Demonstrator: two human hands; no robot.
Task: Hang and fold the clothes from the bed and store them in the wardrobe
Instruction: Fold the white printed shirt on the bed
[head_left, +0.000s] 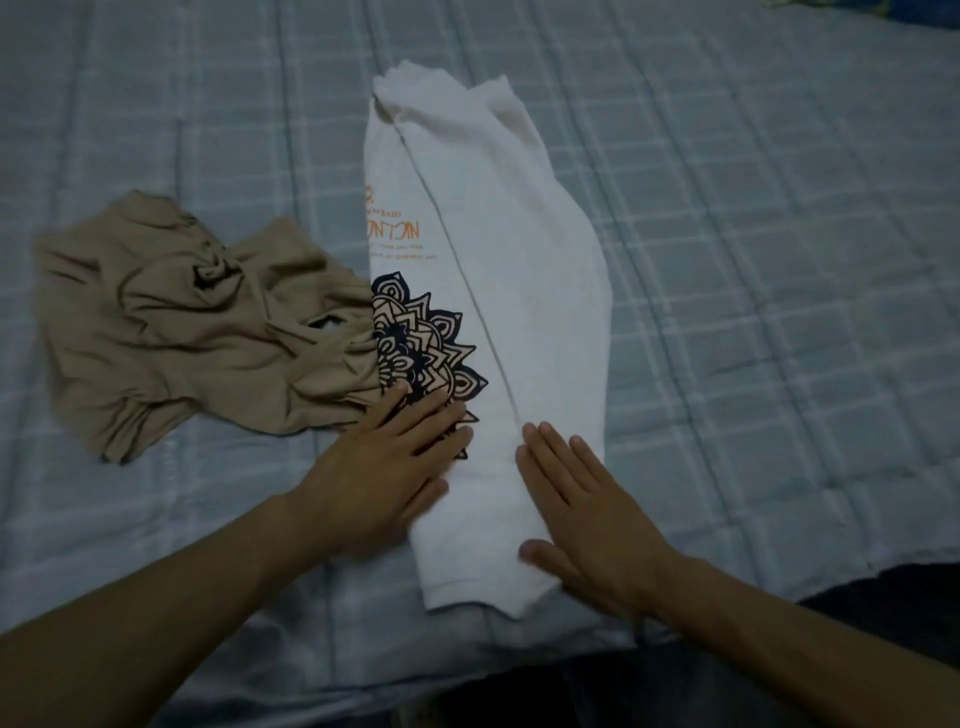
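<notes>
White shirt (483, 291) half-folded lengthwise on bed (753, 208), both hands (384, 467) (582, 514) flat, fingers released; tan garment (171, 322) unfolded, nothing stored.

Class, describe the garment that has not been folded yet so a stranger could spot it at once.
On the pale checked bed cover, look left of the long folded white shirt. The tan garment lies there, crumpled, plain and unprinted, with neither hand on it.
</notes>
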